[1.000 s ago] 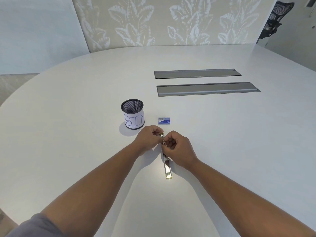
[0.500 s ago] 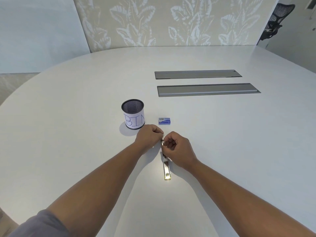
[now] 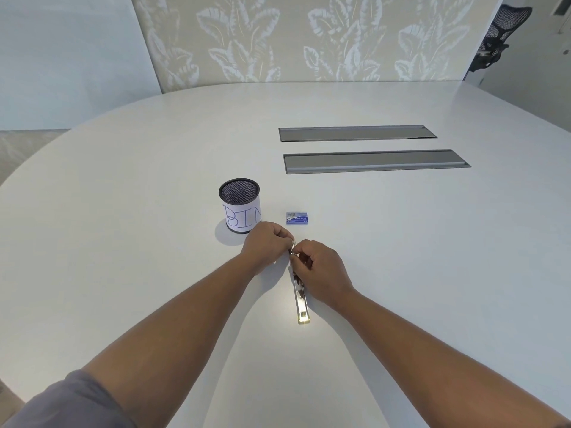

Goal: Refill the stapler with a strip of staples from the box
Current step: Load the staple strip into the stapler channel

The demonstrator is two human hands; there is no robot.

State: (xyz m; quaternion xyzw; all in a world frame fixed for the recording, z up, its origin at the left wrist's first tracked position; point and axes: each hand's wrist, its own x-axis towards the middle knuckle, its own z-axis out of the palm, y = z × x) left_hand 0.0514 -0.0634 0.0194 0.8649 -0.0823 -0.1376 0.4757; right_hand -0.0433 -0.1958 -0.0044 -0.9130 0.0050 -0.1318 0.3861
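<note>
A slim metal stapler (image 3: 300, 299) lies opened flat on the white table, its shiny near end pointing toward me. My left hand (image 3: 265, 244) and my right hand (image 3: 319, 268) meet over its far end, fingertips pinched on the stapler's upper part there. Whether a strip of staples is between the fingers is hidden. The small blue staple box (image 3: 297, 218) sits closed-looking on the table just beyond my hands, untouched.
A black mesh cup (image 3: 239, 210) with a paper label reading "BIN" stands left of the box, close to my left hand. Two grey cable hatches (image 3: 375, 161) are set into the table (image 3: 123, 242) farther back. An office chair (image 3: 494, 38) stands at the far right.
Both hands stay pinched at the stapler's far end, with only slight finger shifts. The stapler and box have not moved.
</note>
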